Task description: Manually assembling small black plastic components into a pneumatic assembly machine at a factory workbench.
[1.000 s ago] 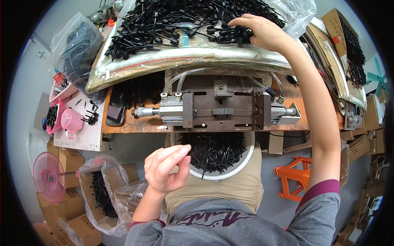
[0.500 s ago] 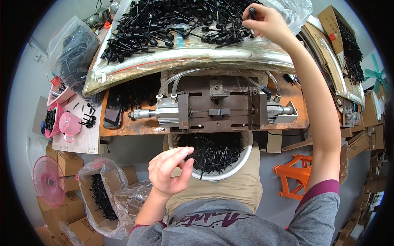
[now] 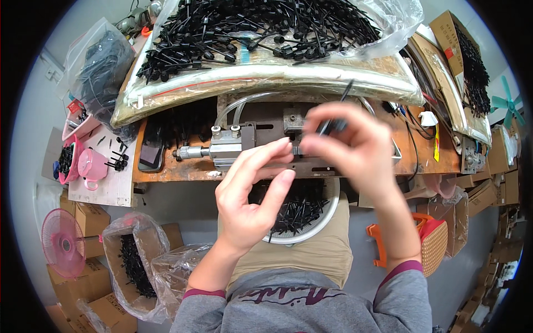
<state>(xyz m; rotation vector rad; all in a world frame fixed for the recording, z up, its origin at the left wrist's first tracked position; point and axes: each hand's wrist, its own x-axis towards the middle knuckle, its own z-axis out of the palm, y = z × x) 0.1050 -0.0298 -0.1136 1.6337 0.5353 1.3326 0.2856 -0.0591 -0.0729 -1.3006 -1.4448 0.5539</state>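
Note:
My right hand [image 3: 358, 150], smeared by motion, is closed on a black plastic part with a thin stem [image 3: 333, 126]; the stem points up and away. It is above the right half of a metal clamping fixture [image 3: 227, 151] and hides much of it. Just left of it, my left hand [image 3: 244, 202] is raised before the fixture, thumb apart from its curved fingers, with nothing visible between them. Below my hands, a white basket [image 3: 332, 216] between my legs holds many black stemmed parts [image 3: 300, 213]. Another heap of black parts [image 3: 266, 33] lies on the plastic-covered board beyond.
Clear hoses [image 3: 239, 105] run to the fixture. A phone [image 3: 151, 156] lies at its left on the wooden bench. Pink containers [image 3: 93, 166] stand farther left. A plastic-lined carton [image 3: 114, 238] sits at lower left, and an orange stool [image 3: 377, 236] at lower right.
My right hand has come back from the far heap to the fixture, bringing a black part. My left hand has moved up and right toward it, its thumb and fingers still apart.

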